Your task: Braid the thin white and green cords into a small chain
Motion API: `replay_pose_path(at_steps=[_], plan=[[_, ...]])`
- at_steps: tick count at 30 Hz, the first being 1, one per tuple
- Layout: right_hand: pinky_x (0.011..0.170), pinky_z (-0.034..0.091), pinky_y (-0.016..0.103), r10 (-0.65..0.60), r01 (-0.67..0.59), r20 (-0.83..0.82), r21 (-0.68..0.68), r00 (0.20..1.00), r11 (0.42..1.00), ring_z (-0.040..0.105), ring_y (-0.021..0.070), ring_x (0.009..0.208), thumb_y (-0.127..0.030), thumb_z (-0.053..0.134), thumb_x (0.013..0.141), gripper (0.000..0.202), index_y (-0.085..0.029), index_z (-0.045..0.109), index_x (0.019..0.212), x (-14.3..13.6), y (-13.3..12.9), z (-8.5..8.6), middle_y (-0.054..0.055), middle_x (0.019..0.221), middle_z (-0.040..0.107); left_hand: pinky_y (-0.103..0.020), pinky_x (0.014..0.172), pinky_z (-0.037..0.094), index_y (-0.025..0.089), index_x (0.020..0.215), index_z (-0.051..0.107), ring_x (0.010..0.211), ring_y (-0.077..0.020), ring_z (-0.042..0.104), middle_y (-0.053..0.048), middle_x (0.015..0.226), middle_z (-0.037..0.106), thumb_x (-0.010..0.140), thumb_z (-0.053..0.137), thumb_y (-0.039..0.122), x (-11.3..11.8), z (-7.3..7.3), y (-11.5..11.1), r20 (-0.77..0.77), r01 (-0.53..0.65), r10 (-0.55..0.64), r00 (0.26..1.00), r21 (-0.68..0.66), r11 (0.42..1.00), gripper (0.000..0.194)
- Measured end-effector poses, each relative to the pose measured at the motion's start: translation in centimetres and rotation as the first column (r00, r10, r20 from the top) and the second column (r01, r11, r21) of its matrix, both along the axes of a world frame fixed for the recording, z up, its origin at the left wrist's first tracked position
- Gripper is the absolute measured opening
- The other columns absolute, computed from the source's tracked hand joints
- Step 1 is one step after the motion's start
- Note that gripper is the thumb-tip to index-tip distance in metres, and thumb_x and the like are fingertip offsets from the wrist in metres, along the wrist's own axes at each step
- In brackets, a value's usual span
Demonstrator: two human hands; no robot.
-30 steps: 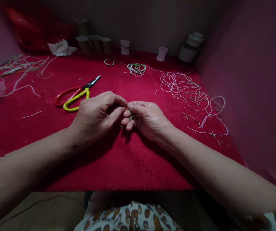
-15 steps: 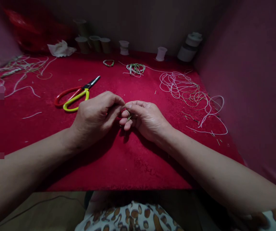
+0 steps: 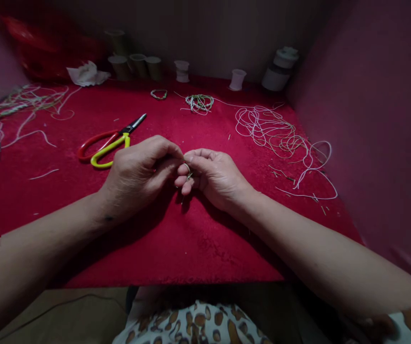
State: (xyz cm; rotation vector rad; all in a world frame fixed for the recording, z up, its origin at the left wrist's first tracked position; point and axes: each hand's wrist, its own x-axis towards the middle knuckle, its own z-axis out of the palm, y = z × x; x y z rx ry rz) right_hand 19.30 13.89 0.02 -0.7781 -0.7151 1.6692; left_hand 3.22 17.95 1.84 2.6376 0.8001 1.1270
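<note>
Over the middle of the red cloth, my left hand (image 3: 144, 165) and my right hand (image 3: 216, 174) meet, thumbs and forefingers pinched close together. Between them is a thin greenish cord (image 3: 189, 175), which loops against the right fingers; its loose ends hang below them. Most of the cord is hidden by the fingertips. Left of my hands lie scissors (image 3: 110, 148) with one red and one yellow handle, their blades pointing away to the right. Beyond my hands rest a small braided bracelet (image 3: 159, 94) and a bundle of green and white bracelets (image 3: 200, 102).
Tangled pale cord (image 3: 266, 129) spreads over the right side, with short clippings near it. Another cord tangle (image 3: 29, 102) lies at the far left. Thread spools (image 3: 182, 71), crumpled tissue (image 3: 88, 75) and a white-lidded bottle (image 3: 280, 69) line the back. Pink walls flank the table.
The whole view has shifted slightly, so things sit a little further left. Both hands keep their pinch on the cord with almost no movement.
</note>
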Motion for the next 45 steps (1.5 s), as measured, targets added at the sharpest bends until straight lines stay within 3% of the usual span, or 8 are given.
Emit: replay_pose_path(at_steps=[7, 13, 21, 30, 34, 40, 43, 45], plan=[[0.051, 0.058, 0.020, 0.049, -0.048, -0.027, 0.035, 0.998, 0.998, 0.069, 0.0117, 0.052, -0.014, 0.062, 0.093, 0.015, -0.013, 0.058, 0.079, 0.2, 0.3, -0.2, 0.001, 0.066, 0.068, -0.019, 0.067, 0.045, 0.012, 0.086, 0.065, 0.069, -0.0080, 0.058, 0.000, 0.078, 0.065, 0.092, 0.059, 0.009, -0.1, 0.1, 0.3, -0.039, 0.036, -0.034, 0.999, 0.053, 0.998, 0.009], [0.055, 0.061, 0.023, 0.036, -0.036, 0.005, 0.054, 0.999, 0.998, 0.070, 0.0124, 0.054, -0.018, 0.068, 0.092, 0.013, -0.014, 0.059, 0.083, 0.2, 0.3, -0.5, 0.001, 0.068, 0.069, -0.020, 0.068, 0.043, 0.011, 0.086, 0.065, 0.069, -0.0081, 0.057, -0.002, 0.078, 0.064, 0.094, 0.057, 0.009, -0.1, 0.2, 0.3, -0.020, 0.036, -0.037, 0.999, -0.053, 0.998, 0.012], [0.055, 0.061, 0.022, 0.060, -0.059, -0.018, 0.044, 0.998, 0.997, 0.069, 0.0116, 0.052, -0.012, 0.061, 0.095, 0.012, -0.014, 0.058, 0.083, 0.2, 0.4, -0.3, 0.000, 0.066, 0.069, -0.021, 0.067, 0.044, 0.013, 0.085, 0.066, 0.069, -0.0081, 0.056, 0.000, 0.077, 0.063, 0.094, 0.058, 0.010, 0.0, 0.2, 0.4, 0.006, 0.023, -0.022, 1.000, -0.089, 0.996, 0.012], [0.053, 0.059, 0.020, 0.060, -0.059, -0.035, 0.041, 0.998, 0.997, 0.069, 0.0117, 0.054, -0.015, 0.066, 0.092, 0.014, -0.014, 0.057, 0.081, 0.3, 0.3, 0.2, 0.001, 0.065, 0.070, -0.019, 0.061, 0.049, 0.018, 0.085, 0.068, 0.062, -0.0075, 0.060, 0.005, 0.070, 0.067, 0.088, 0.064, 0.013, 0.0, 0.3, 0.0, 0.182, 0.052, 0.003, 0.983, -0.295, 0.954, 0.007], [0.050, 0.057, 0.020, 0.055, -0.053, -0.033, 0.046, 0.998, 0.998, 0.068, 0.0116, 0.054, -0.017, 0.069, 0.090, 0.016, -0.014, 0.057, 0.080, 0.3, 0.2, 0.4, 0.000, 0.064, 0.068, -0.021, 0.062, 0.050, 0.020, 0.086, 0.068, 0.064, -0.0084, 0.062, 0.005, 0.073, 0.068, 0.088, 0.065, 0.014, 0.0, 0.3, 0.1, 0.208, 0.084, -0.030, 0.978, -0.256, 0.963, 0.007], [0.045, 0.055, 0.017, 0.042, -0.042, 0.000, 0.066, 0.999, 0.997, 0.066, 0.0103, 0.051, -0.023, 0.069, 0.089, 0.018, -0.015, 0.056, 0.080, 0.3, 0.3, 0.4, -0.002, 0.062, 0.066, -0.028, 0.073, 0.053, 0.024, 0.084, 0.068, 0.080, -0.0132, 0.066, 0.000, 0.085, 0.069, 0.088, 0.059, 0.014, -0.2, 1.0, 0.4, 0.091, 0.140, -0.130, 0.987, -0.113, 0.984, 0.013], [0.044, 0.054, 0.017, 0.041, -0.042, 0.021, 0.067, 0.999, 0.997, 0.066, 0.0101, 0.050, -0.026, 0.071, 0.088, 0.020, -0.015, 0.056, 0.080, 0.2, 0.2, 0.5, -0.002, 0.062, 0.066, -0.026, 0.062, 0.054, 0.020, 0.081, 0.069, 0.067, -0.0124, 0.066, 0.001, 0.076, 0.071, 0.082, 0.062, 0.015, -0.1, 1.7, 0.2, 0.151, 0.087, -0.043, 0.988, -0.297, 0.951, 0.009], [0.044, 0.053, 0.017, 0.040, -0.042, 0.027, 0.068, 0.999, 0.997, 0.065, 0.0100, 0.050, -0.028, 0.072, 0.087, 0.022, -0.016, 0.056, 0.079, 0.2, 0.2, 0.5, -0.002, 0.062, 0.066, -0.024, 0.050, 0.052, 0.017, 0.080, 0.069, 0.053, -0.0110, 0.063, 0.001, 0.066, 0.070, 0.082, 0.063, 0.018, 0.1, 2.0, 0.0, 0.208, 0.047, 0.076, 0.975, -0.530, 0.847, 0.006]])
